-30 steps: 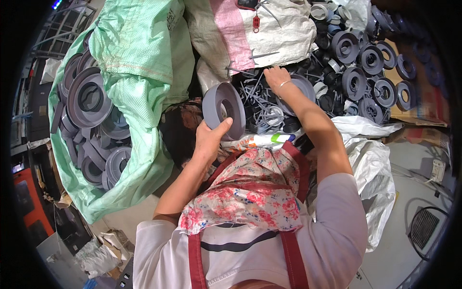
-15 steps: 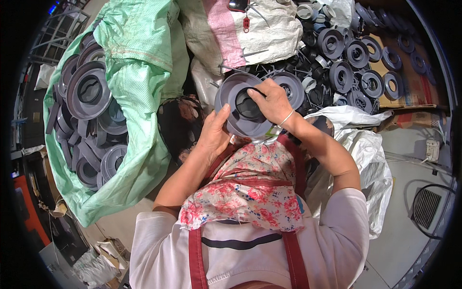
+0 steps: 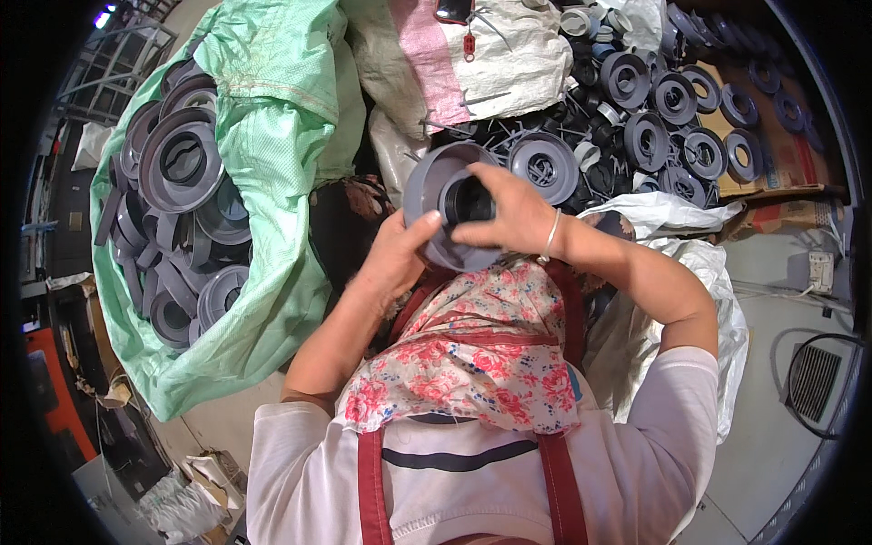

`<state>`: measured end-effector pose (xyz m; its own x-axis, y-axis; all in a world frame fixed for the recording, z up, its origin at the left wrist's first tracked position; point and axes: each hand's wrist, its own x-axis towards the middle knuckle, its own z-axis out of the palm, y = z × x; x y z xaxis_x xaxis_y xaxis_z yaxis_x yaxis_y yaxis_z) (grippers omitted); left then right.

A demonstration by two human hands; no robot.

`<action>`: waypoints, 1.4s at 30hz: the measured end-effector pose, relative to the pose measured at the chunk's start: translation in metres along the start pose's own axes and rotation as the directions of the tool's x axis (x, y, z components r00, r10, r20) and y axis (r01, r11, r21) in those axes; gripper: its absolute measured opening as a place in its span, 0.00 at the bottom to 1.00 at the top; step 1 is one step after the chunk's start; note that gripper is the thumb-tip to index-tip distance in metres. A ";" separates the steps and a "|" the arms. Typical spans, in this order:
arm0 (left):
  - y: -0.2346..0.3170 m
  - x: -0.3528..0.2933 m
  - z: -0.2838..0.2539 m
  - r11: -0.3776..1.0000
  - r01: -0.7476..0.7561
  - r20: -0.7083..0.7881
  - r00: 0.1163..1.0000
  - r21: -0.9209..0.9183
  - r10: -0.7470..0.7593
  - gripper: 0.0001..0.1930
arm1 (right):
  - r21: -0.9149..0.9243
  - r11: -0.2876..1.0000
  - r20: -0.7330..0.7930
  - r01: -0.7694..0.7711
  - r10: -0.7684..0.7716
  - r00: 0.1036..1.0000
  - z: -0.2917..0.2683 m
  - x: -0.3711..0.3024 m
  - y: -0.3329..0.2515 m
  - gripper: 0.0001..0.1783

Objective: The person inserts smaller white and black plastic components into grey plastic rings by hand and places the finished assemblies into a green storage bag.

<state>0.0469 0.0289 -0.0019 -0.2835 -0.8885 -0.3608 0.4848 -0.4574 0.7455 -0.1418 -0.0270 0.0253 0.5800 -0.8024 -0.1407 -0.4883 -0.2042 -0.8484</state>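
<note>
A round grey plastic dish with a wide rim is tilted in front of my chest. My left hand grips its left edge, the thumb over the rim and the other fingers hidden behind. In the dish's middle sits a black round insert. My right hand curls over it from the right, thumb and forefinger set on either side of the insert; the other fingertips are hidden. Just beyond, another grey dish lies on a heap of small black parts.
On the left a green woven sack holds several grey dishes. A white and pink sack lies ahead. More grey rings fill the far right near cardboard. White plastic sheeting hangs at my right.
The dish has tipped, so its inside turns more to the right. My right hand has swung round the insert, with thumb and forefinger wider apart.
</note>
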 end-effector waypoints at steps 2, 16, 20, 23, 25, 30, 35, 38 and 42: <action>-0.010 -0.004 0.000 0.934 -0.186 -0.080 0.972 0.307 0.220 0.20 | 0.462 0.650 0.319 -0.604 0.513 0.797 -0.001 0.005 0.005 0.44; 0.109 -0.023 0.041 0.207 -0.600 0.200 0.540 0.773 0.817 0.32 | -0.281 0.566 -0.434 -0.775 0.645 0.629 -0.031 0.026 0.284 0.37; 0.006 0.037 0.015 0.742 -0.226 -0.165 0.896 0.631 0.413 0.44 | -0.089 0.789 -0.422 -0.608 0.523 0.740 -0.012 0.031 0.204 0.31; -0.029 0.066 -0.001 0.995 0.086 -0.298 0.949 -0.056 -0.098 0.32 | 0.111 0.922 -0.117 -0.371 0.382 0.917 -0.016 0.028 0.142 0.41; -0.036 0.078 -0.016 0.962 0.166 -0.256 0.941 -0.215 -0.220 0.24 | -0.029 0.950 -0.482 -0.312 0.260 0.837 -0.022 0.037 0.168 0.40; -0.016 0.073 -0.007 0.992 0.122 -0.258 0.958 -0.030 -0.125 0.20 | -0.254 0.388 -0.608 -0.886 0.648 0.458 -0.091 0.022 0.281 0.53; -0.018 0.070 -0.001 0.991 0.022 -0.298 0.954 0.130 0.018 0.20 | -0.344 0.548 -0.578 -0.762 0.516 0.632 -0.076 0.025 0.302 0.41; -0.023 0.073 -0.001 0.986 -0.005 -0.261 0.964 0.167 0.049 0.19 | -0.203 0.882 -0.546 -0.425 0.258 0.797 -0.058 0.033 0.231 0.39; -0.022 0.069 0.020 0.999 -0.015 -0.140 0.990 0.041 0.021 0.18 | -0.013 0.996 -0.282 -0.086 0.079 0.956 -0.026 0.020 0.113 0.39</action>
<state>0.0000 -0.0216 -0.0319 -0.1547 -0.8941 -0.4203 0.4545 -0.4421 0.7733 -0.2025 -0.0812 -0.0602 0.3327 -0.9413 -0.0575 -0.5444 -0.1419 -0.8267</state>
